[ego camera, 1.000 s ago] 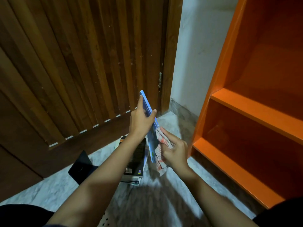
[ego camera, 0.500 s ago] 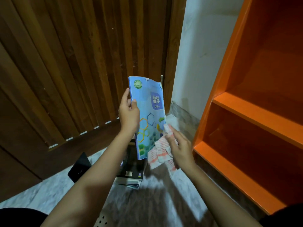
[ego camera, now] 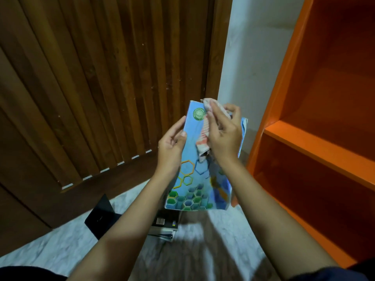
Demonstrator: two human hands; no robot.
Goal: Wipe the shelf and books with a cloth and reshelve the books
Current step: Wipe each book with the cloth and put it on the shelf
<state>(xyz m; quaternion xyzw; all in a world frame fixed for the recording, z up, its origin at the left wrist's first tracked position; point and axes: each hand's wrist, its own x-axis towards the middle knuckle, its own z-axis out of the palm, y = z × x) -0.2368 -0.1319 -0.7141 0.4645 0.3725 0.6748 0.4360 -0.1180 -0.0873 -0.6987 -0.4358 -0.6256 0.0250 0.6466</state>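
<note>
A thin blue book [ego camera: 192, 185] with a hexagon pattern and a green round seal faces me, held up in front of the door. My left hand [ego camera: 172, 148] grips its left edge, thumb on the cover. My right hand [ego camera: 225, 136] holds a bunched white and red cloth [ego camera: 204, 142] and presses it against the upper part of the cover. The orange shelf unit [ego camera: 316, 147] stands to the right with its visible compartments bare. A stack of dark books [ego camera: 165, 225] lies on the floor below the blue book, partly hidden by my left forearm.
A brown slatted wooden door [ego camera: 101, 88] fills the left and middle. A black flat object [ego camera: 101, 219] lies on the pale marble floor [ego camera: 50, 250] near the door. A white wall [ego camera: 253, 57] strip separates door and shelf.
The blue book turned from edge-on to cover facing me and rose. My right hand with the cloth moved from the book's lower right up onto the top of the cover.
</note>
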